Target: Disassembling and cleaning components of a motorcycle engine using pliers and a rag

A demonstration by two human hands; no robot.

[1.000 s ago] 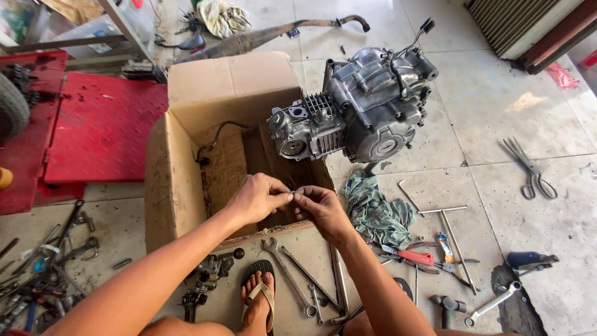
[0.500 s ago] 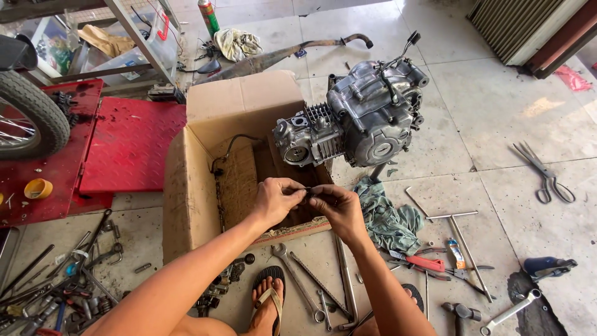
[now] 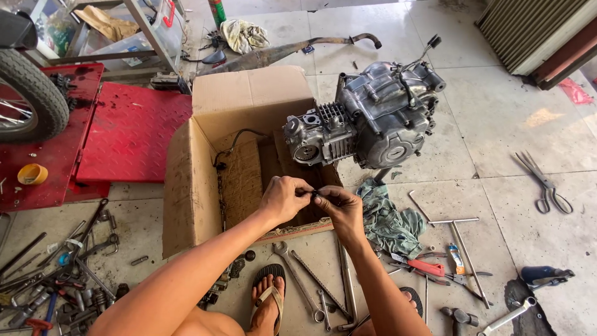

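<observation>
Big open cardboard box (image 3: 205, 180) on the tiled floor (image 3: 497, 143), with a grey motorbike engine (image 3: 373, 118) just beside it on the right. Green rag (image 3: 392, 221) near the engine, wrenches (image 3: 305, 280) lying by a sandalled foot (image 3: 268, 297). Left hand (image 3: 283, 198) and right hand (image 3: 339, 208) touching over the box's front edge, both pinched shut on one small dark part (image 3: 315, 194), too tiny to tell what.
</observation>
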